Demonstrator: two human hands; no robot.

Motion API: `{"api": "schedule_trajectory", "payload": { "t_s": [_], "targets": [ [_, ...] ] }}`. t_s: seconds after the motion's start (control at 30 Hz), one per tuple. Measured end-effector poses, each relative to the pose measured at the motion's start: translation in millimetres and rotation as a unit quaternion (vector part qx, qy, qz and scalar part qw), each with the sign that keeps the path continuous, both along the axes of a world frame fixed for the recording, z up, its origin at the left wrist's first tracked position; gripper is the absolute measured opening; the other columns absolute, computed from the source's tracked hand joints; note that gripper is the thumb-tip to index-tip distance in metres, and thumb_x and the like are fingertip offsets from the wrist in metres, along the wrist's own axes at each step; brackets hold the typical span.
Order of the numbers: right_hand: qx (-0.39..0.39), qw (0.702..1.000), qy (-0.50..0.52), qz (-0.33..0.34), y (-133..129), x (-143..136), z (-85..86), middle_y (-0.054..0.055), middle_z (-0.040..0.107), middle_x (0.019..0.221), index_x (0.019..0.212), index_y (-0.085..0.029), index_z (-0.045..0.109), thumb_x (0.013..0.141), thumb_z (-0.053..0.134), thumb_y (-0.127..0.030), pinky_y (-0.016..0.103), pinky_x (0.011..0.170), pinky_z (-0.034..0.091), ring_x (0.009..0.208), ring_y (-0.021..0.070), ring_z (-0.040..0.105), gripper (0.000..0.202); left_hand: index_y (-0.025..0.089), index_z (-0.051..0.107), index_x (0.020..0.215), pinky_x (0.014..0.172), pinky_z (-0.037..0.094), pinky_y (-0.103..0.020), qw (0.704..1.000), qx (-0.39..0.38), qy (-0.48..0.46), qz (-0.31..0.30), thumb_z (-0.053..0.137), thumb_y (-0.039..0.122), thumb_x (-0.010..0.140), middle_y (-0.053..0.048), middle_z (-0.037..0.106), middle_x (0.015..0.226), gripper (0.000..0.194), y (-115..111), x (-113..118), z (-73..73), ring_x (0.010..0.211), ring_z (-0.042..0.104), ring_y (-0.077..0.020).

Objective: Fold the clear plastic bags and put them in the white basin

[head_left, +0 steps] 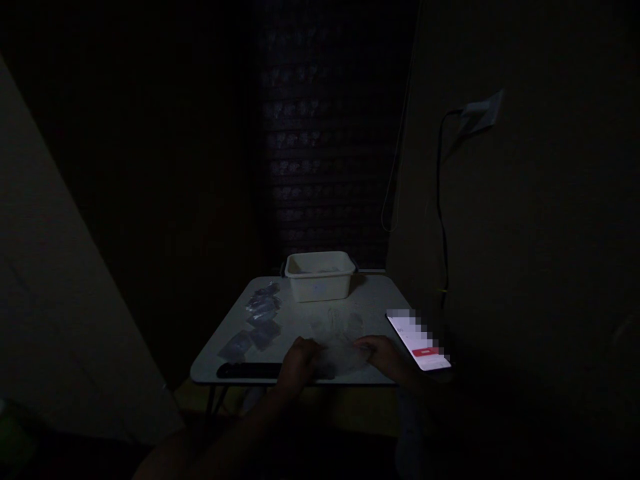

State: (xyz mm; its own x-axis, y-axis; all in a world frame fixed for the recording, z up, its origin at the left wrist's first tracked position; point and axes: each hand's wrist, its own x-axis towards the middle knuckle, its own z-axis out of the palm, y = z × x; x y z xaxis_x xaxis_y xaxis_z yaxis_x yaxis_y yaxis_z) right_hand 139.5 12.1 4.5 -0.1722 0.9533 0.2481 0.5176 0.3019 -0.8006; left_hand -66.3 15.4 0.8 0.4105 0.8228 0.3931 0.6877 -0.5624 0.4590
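In the dim light, a clear, thin plastic bag [343, 340] lies spread over the front of the small table, between my two hands. My left hand [299, 363] is closed with its fingertips on the bag's left edge. On the right side my right hand [384, 355] pinches the bag between thumb and fingers. The bag's outline is faint against the pale tabletop. Several small, flat clear packets [263, 320] lie in an overlapping row at the table's left; their contents are too dark to make out.
A white tub [321, 287] with side handles stands at the table's back, with something pale inside. A long dark flat bar [250, 371] lies along the front edge. One lit phone [417, 343] rests at the right edge. A cable [440, 200] hangs from the wall socket.
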Motion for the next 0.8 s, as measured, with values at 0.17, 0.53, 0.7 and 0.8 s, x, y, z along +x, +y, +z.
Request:
{"api": "schedule_trajectory", "payload": {
  "t_s": [0.17,0.53,0.7,0.8],
  "targets": [
    [-0.008,1.000,-0.002,0.011,0,0,1.8,0.007,0.061,0.074,0.074,-0.013,0.058,0.057,0.040,-0.015,0.028,0.063,0.041,0.070,0.0165,0.054,0.025,0.015,0.054,0.076,0.068,0.037,-0.023,0.995,-0.033,-0.069,0.062,0.040,0.015,0.064,-0.005,0.055,0.078,0.018,4,-1,-6.3,0.074,0.049,-0.0128],
    [-0.017,1.000,-0.003,0.015,3,2,-6.3,0.005,0.060,0.074,0.073,-0.013,0.058,0.055,0.042,-0.015,0.027,0.062,0.040,0.070,0.0159,0.053,0.024,0.015,0.054,0.080,0.060,0.039,-0.020,0.984,-0.129,-0.104,0.059,0.041,0.014,0.062,-0.003,0.059,0.077,0.023,6,-3,-10.2,0.069,0.053,-0.0122],
    [-0.017,1.000,-0.008,0.011,0,2,0.4,0.004,0.059,0.066,0.065,-0.012,0.056,0.059,0.041,-0.020,0.023,0.054,0.038,0.062,0.0139,0.052,0.018,0.015,0.058,0.069,0.058,0.038,-0.021,0.984,-0.134,-0.090,0.069,0.041,0.021,0.063,-0.003,0.061,0.070,0.019,7,-2,-4.8,0.065,0.053,-0.0137],
    [-0.022,0.999,-0.025,-0.006,-1,2,5.0,0.001,0.055,0.056,0.057,-0.013,0.052,0.061,0.040,-0.023,0.020,0.047,0.035,0.054,0.0115,0.049,0.016,0.015,0.058,0.066,0.058,0.038,-0.020,0.979,-0.147,-0.113,0.083,0.040,0.024,0.065,-0.003,0.061,0.069,0.021,7,-1,-2.7,0.065,0.053,-0.0138]
  ]
}}
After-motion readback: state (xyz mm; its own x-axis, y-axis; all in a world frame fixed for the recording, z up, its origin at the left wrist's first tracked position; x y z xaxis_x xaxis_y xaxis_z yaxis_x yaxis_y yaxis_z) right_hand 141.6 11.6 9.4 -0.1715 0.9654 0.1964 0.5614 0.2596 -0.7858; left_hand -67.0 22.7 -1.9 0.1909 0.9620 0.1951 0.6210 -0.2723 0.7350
